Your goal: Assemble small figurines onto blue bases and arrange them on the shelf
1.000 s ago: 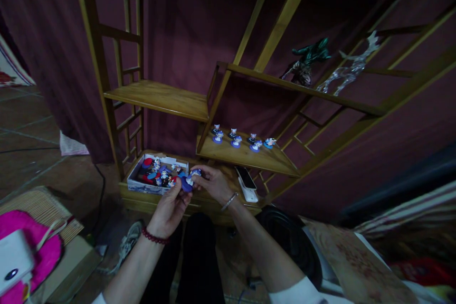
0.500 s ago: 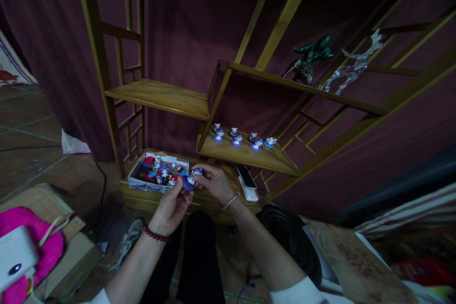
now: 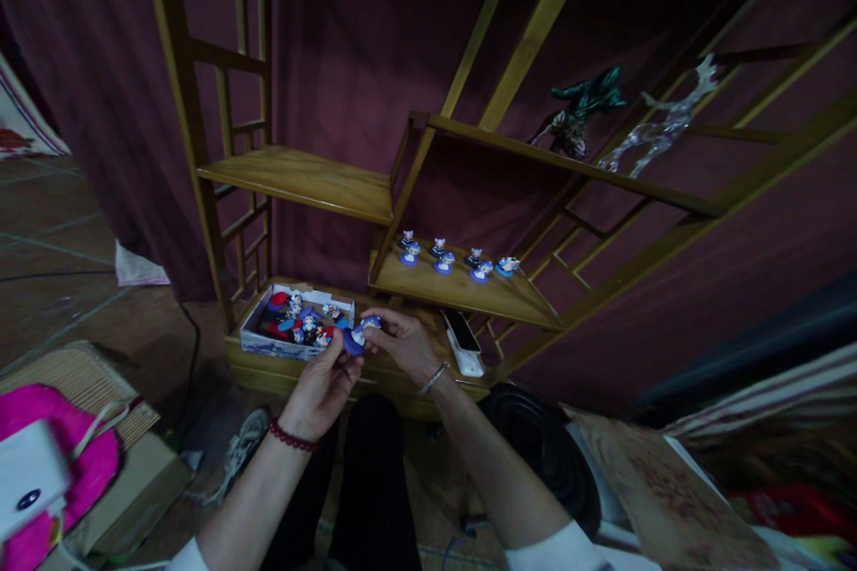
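Between my two hands is a small figurine with a purple-blue round base and a white and blue body. My left hand pinches its base from the left. The fingers of my right hand close on its upper part from the right. Just left of my hands, an open cardboard box holds several similar figurines with red, blue and purple bases. Beyond my right hand, several figurines stand in two rows on a low wooden shelf.
A phone lies on a white object beside my right wrist. Higher up stand a green sculpture and a clear deer figure. A wooden shelf board juts out above the box. A pink cushion lies at left.
Almost nothing differs. Both hands keep hold of the figurine in nearly the same place, and the view has shifted very slightly.
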Tool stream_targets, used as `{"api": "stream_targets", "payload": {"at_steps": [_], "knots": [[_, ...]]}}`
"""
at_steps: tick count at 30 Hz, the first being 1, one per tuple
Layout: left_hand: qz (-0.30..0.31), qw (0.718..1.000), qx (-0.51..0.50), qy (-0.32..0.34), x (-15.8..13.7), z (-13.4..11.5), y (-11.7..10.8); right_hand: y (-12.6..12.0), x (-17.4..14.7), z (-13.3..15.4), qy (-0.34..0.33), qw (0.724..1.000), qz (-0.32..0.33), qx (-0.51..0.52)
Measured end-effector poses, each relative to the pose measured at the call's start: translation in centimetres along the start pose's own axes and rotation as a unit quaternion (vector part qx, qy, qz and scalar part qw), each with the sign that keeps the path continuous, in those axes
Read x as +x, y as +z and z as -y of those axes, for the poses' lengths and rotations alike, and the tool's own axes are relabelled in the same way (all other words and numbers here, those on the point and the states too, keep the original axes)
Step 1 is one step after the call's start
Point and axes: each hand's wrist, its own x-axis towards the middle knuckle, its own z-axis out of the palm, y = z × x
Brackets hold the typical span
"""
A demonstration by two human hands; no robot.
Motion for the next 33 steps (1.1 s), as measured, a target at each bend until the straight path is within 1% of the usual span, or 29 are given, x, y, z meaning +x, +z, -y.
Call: {"api": "stream_targets", "payload": {"at_steps": [4, 7, 12, 18, 23, 26, 33], "knots": [[-0.001, 1.0, -0.002, -0.001, -0.09, 0.01, -0.09, -0.03, -0.07, 0.08, -0.004, 1.0, 0.006, 0.002], [0.01, 1.0, -0.007, -0.004, -0.17, 0.01, -0.16, -0.01, -0.12, 0.16, -0.006, 1.0, 0.005, 0.015], [0.019, 0.999, -0.02, -0.029, -0.22, -0.11, -0.12, -0.12, -0.18, 0.23, 0.005, 0.999, 0.01, 0.033], [0.021, 0.999, -0.023, -0.04, -0.39, -0.26, 0.34, -0.54, -0.22, 0.33, 0.003, 0.999, 0.024, 0.034], [0.022, 0.999, -0.022, -0.04, -0.53, -0.29, 0.49, -0.61, -0.22, 0.58, 0.008, 0.999, 0.029, 0.034], [0.027, 0.998, -0.024, -0.043, -0.54, -0.31, 0.57, -0.61, -0.19, 0.51, -0.002, 0.999, 0.031, 0.033], [0.012, 0.999, -0.013, -0.033, -0.45, -0.04, 0.47, -0.82, -0.39, 0.5, -0.011, 0.999, 0.044, 0.006]]}}
